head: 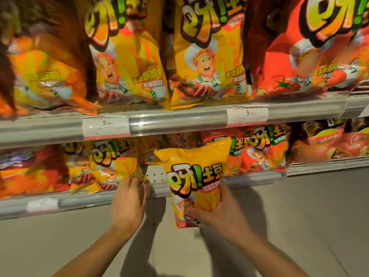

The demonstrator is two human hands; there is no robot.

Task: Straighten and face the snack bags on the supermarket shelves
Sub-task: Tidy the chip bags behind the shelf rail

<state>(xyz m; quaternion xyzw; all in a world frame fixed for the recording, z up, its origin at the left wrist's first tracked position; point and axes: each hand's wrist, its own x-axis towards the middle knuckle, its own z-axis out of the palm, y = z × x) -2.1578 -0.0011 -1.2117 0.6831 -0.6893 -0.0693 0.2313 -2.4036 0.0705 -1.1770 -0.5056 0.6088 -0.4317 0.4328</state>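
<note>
While the right hand [223, 212] grips a small yellow snack bag [196, 186] from below, its fingers curled round the bag's lower right side and its thumb across the bottom front, the bag stands upright and face-forward in front of the lower shelf [89, 198], its lower part hanging below the shelf edge and its top corner reaching up toward the price rail of the upper shelf [179, 118]. Just behind and left of the bag there is a gap in the row where the white pegged back panel [155, 174] shows. The left hand [128, 198] is at the shelf lip beside that gap, its fingers loosely bent and touching the lower corner of a yellow bag on the lower shelf [113, 162]; motion blur keeps me from telling whether they pinch it or merely rest against it. To the right of the held bag stand red tomato-flavour bags [263, 148], and farther right a different brand of red chip bags [327, 140]. On the upper shelf larger bags stand in a row: two yellow chef bags [209, 56], a red large bag [307, 48] at right, and a blurred orange bag [44, 72] at left. Two white price tags [247, 114] sit in the upper rail. Grey floor [299, 216] lies below.
</note>
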